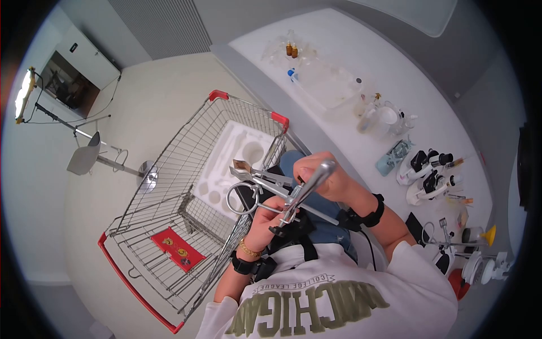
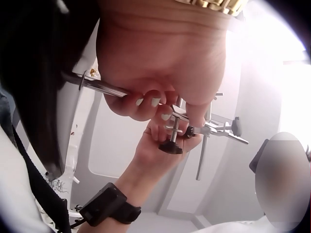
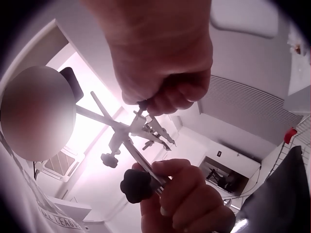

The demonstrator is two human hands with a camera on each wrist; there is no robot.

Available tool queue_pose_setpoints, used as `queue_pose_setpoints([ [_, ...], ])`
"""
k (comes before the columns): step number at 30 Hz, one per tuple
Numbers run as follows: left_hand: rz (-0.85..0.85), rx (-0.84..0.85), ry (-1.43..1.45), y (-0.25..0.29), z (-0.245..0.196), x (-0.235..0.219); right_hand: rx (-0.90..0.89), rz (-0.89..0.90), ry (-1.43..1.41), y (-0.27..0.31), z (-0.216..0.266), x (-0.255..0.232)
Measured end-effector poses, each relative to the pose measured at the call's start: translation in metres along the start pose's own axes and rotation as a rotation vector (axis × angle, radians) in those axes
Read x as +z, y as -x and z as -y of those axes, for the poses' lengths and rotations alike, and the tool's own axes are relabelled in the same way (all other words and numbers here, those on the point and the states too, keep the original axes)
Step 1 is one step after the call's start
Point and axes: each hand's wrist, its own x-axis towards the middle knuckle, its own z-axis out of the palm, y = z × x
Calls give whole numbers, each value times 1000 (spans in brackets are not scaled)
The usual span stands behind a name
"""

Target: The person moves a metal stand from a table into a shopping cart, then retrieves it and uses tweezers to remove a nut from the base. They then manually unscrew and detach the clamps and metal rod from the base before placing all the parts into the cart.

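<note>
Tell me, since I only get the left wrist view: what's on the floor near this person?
Observer: A shopping cart, in the head view.
Operator: Oh! Is there anything in it?
Observer: Yes, a white tray with round hollows.
Operator: And does any part of the metal gear stick out where I can't see it?
Observer: Yes, a metal ring, just past the left hand in the head view.

silver-grey rod (image 3: 138, 156), plain black knob (image 3: 136, 186)
</note>
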Motion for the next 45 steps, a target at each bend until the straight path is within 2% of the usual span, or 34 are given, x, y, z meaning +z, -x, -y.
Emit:
queue_pose_setpoints([
  [2,34,-9,-15,-3,6,-9,196,98,-27,3,-2,-4],
  [3,35,-2,-10,-4,9,-12,194,102,-26,2,-1,-4],
  [5,25,27,-5,-7,6,-11,178,-132,42,2,4,-2],
  [6,19,34,-6,-9,5,-8,172,-125,41,0,10,-3],
  [8,-102,24,-5,-13,4,-3,48,-355,-257,-3,33,-7],
  [9,-86,25,-56,-13,4,-5,46,-349,-259,-6,46,-3],
  [11,-81,30,-142,-16,9,-5,-65,-431,-357,-14,67,9],
  [12,-72,34,-227,-17,11,-5,-64,-432,-356,-13,65,9],
  [14,-39,45,-228,-17,13,-4,19,-336,-635,-13,54,9],
  [15,-53,-16,-208,-16,13,-3,25,-380,-808,-13,47,12],
  [16,-69,-77,-189,-16,12,-1,24,-376,-805,-12,43,14],
  [18,-58,-57,-186,-17,12,2,-86,-376,-906,-8,39,21],
  [20,-53,-40,-182,-16,11,0,-99,-379,-905,-9,47,27],
  [23,-49,95,-423,-19,8,-9,-129,-316,-873,-7,50,29],
  [24,-46,103,-418,-19,7,-14,-141,-310,-871,-6,51,28],
  [26,-229,305,-707,-18,7,-29,-154,-298,-854,-5,52,24],
  [27,-360,229,-595,-15,7,-35,-188,-300,-838,-3,53,23],
  [28,-496,91,-314,-12,12,-44,-220,-304,-822,-2,54,21],
  [30,-677,140,-287,-14,34,-80,-236,-321,-794,-2,58,18],
  [31,-675,142,-282,-14,29,-78,-282,-346,-790,-2,59,16],
  [33,-479,-133,246,-13,16,-71,-332,-365,-784,-4,62,15],
  [34,-479,-128,250,-15,14,-68,-368,-382,-773,-4,64,17],
  [36,-180,-278,566,-18,14,-61,-403,-392,-765,-5,68,23],
  [41,-252,-286,608,-35,23,-59,-415,-355,-725,-4,70,28],
  [43,-357,-230,583,-37,29,-52,-404,-348,-714,-2,67,29],
  [45,-450,-177,534,-37,35,-47,-325,-492,-732,2,66,35],
])
